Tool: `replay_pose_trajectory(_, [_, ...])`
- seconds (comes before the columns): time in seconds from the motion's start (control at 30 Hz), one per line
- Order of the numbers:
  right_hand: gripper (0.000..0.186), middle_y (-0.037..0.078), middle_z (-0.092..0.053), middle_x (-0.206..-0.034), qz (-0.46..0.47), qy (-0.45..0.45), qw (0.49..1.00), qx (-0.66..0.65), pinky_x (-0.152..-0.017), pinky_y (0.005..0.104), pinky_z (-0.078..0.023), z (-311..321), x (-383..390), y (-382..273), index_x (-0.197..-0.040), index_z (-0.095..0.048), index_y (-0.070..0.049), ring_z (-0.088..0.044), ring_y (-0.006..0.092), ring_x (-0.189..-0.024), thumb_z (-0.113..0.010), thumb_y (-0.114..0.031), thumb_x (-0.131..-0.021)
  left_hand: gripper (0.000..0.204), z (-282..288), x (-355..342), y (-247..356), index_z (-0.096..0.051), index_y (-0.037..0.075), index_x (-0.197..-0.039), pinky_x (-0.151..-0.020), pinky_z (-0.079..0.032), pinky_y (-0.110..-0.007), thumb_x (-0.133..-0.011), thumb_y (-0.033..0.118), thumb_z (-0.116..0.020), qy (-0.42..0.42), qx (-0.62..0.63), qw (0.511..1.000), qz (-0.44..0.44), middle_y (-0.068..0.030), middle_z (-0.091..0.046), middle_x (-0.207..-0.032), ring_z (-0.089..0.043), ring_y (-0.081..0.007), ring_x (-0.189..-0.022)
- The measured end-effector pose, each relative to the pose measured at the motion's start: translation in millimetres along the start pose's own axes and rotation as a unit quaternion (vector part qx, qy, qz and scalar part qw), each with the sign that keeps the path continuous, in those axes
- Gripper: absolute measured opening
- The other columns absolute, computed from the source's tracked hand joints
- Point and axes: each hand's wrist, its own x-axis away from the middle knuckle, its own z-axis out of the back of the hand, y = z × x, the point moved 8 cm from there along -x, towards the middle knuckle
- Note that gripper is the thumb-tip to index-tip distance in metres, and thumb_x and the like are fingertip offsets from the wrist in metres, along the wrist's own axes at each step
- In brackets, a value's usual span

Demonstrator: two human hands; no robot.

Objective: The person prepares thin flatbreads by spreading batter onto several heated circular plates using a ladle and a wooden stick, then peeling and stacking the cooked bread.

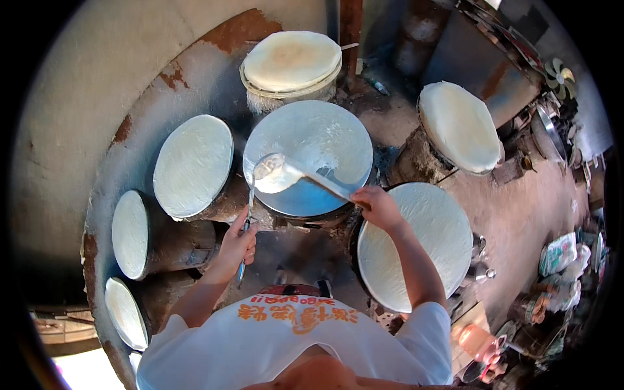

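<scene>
In front of me a round flat griddle (263, 133) carries a thin coat of pale batter, with bare metal showing near its front. My left hand (242, 242) is closed around the handle of a metal ladle (270, 162), whose batter-smeared bowl is over the griddle's left part. A long, flat scraper (330, 186) is gripped in my right hand (378, 207). Its far end meets the ladle's bowl, where a clump of wet batter (279, 180) clings. Whether either tool touches the griddle I cannot tell.
Several batter-coated griddles stand around me: one (194, 166) at left, one (416, 250) beneath my right forearm. A pale flatbread (292, 60) tops the far stand; another (458, 127) lies at far right. A curved metal wall (107, 188) rises at left; clutter and a bucket (478, 343) are at right.
</scene>
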Motion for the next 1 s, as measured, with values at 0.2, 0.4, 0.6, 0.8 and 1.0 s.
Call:
replay_pose_trajectory(0.2, [0.035,0.007,-0.066,-0.101,-0.289,0.121,0.921,-0.23,-0.072,0.0287,-0.052,-70.4,109.4,-62.1,-0.102,-0.066,-0.004,-0.063,0.0158,-0.091,-0.065,0.01,-0.07,0.056,65.2,53.8,65.1,-0.02,0.029,-0.147,-0.031,-0.026,-0.019,-0.097,0.017,-0.044,-0.156,0.112,0.973,-0.126,0.0036,-0.033,-0.057,-0.029,-0.0044,-0.036])
replay_pose_trajectory(0.4, [0.03,0.008,-0.066,-0.09,-0.291,0.21,0.729,-0.583,-0.046,0.0253,-0.043,-306.1,-86.8,-128.3,-0.12,-0.042,-0.007,-0.055,0.0115,-0.055,-0.052,-0.014,-0.094,0.034,82.8,34.4,86.4,-0.043,0.025,-0.135,-0.032,-0.035,-0.02,-0.102,0.024,-0.032,-0.416,0.496,0.762,0.019,-0.0004,-0.037,-0.064,-0.037,-0.006,-0.039])
replay_pose_trajectory(0.6, [0.023,0.001,-0.046,-0.073,-0.333,0.376,0.621,-0.601,-0.039,0.0223,-0.032,-357.4,-48.4,-166.7,-0.117,-0.041,-0.017,-0.038,0.0075,-0.049,-0.049,-0.018,-0.096,0.036,145.5,71.7,87.6,-0.038,0.024,-0.138,-0.032,-0.034,-0.018,-0.103,0.021,-0.029,-0.399,0.471,0.787,-0.01,-0.0008,-0.037,-0.067,-0.035,-0.0049,-0.04])
replay_pose_trajectory(0.8, [0.025,0.001,-0.044,-0.073,-0.34,0.458,0.615,-0.544,-0.039,0.0227,-0.031,-313.9,-8.9,-184.2,-0.12,-0.041,-0.016,-0.037,0.0078,-0.049,-0.048,-0.016,-0.096,0.042,173.9,89.0,95.0,-0.028,0.028,-0.143,-0.031,-0.028,-0.015,-0.102,0.019,-0.033,-0.371,0.339,0.856,-0.119,0.0025,-0.035,-0.067,-0.031,-0.0012,-0.04])
replay_pose_trajectory(1.0, [0.023,0.003,-0.048,-0.07,-0.344,0.456,0.689,-0.445,-0.035,0.024,-0.032,-289.2,-3.8,-183.9,-0.119,-0.046,-0.011,-0.042,0.0106,-0.043,-0.045,-0.018,-0.096,0.055,180.8,95.0,81.6,-0.018,0.026,-0.147,-0.032,-0.026,-0.015,-0.098,0.013,-0.04,-0.262,0.177,0.939,-0.136,0.004,-0.034,-0.063,-0.028,-0.0009,-0.039])
